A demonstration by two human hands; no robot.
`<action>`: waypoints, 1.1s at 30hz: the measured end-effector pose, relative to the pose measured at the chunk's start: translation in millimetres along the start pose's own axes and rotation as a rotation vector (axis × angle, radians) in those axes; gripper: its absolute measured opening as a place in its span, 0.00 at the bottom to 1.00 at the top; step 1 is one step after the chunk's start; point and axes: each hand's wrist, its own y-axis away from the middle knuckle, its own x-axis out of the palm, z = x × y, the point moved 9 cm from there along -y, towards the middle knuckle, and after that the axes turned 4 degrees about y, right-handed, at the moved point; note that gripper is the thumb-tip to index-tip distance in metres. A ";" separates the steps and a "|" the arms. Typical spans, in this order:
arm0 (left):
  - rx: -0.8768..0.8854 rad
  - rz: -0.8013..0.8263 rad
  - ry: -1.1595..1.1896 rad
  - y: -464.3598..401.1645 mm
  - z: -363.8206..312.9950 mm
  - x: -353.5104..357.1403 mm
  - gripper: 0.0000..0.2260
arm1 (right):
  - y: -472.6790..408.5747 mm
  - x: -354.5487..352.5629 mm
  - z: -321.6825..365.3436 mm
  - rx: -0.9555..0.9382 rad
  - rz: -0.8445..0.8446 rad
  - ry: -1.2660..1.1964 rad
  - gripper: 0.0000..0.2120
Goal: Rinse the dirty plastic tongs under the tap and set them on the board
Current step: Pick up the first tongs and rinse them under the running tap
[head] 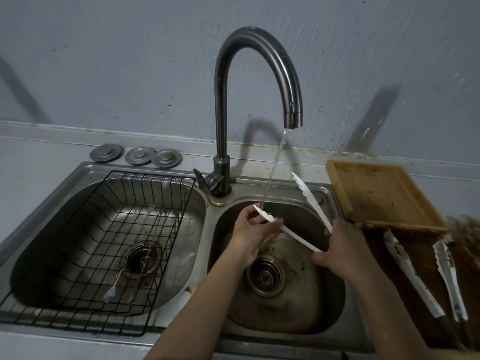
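White plastic tongs (pixel 309 197) are spread open over the right sink basin (pixel 330 307). My right hand (pixel 342 245) grips them at the hinge end. My left hand (pixel 255 228) pinches the tip of the lower arm, which sits under the thin stream of water from the tap (pixel 292 118). The upper arm points up and back toward the wall. A wooden board (pixel 381 196) lies on the counter right of the sink.
A second pair of dirty tongs (pixel 426 279) lies on a dark wooden surface at the right, near the board. The left basin holds a black wire rack (pixel 109 245) with metal utensils. Three round metal sink plugs (pixel 136 155) sit behind it.
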 end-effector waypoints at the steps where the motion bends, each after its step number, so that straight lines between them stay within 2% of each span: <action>1: 0.004 0.008 0.037 -0.9 -2.1 0.2 0.26 | -0.5 0.1 0.3 -0.003 0.007 -0.010 0.25; 5: -0.004 -0.036 0.198 -5.3 -15.6 -0.4 0.10 | -3.5 -4.8 8.3 -0.048 -0.031 0.000 0.24; 10: 0.105 -0.095 0.239 -2.6 -36.1 -2.9 0.09 | -7.8 -13.2 29.2 -0.121 -0.170 -0.045 0.29; 13: 0.164 -0.154 0.241 -0.5 -44.6 -9.6 0.09 | -8.7 -10.3 30.9 -0.123 -0.233 -0.090 0.27; 16: 0.181 -0.200 0.255 -2.0 -43.6 -14.0 0.09 | -8.6 3.1 29.4 -0.110 -0.218 -0.122 0.26; 21: 0.258 -0.293 0.310 -6.6 -39.1 -18.7 0.11 | -12.0 21.0 29.4 -0.072 -0.187 -0.181 0.23; 25: 0.351 -0.312 0.240 -4.8 -33.3 -6.4 0.20 | -17.8 22.3 32.1 -0.059 -0.212 -0.301 0.24; 28: 0.263 -0.282 0.078 -6.1 -18.3 1.7 0.20 | -19.1 18.2 31.3 -0.042 -0.248 -0.312 0.26; 33: 0.158 -0.217 -0.066 -6.6 -5.9 9.3 0.28 | -16.7 22.8 32.8 -0.052 -0.247 -0.296 0.22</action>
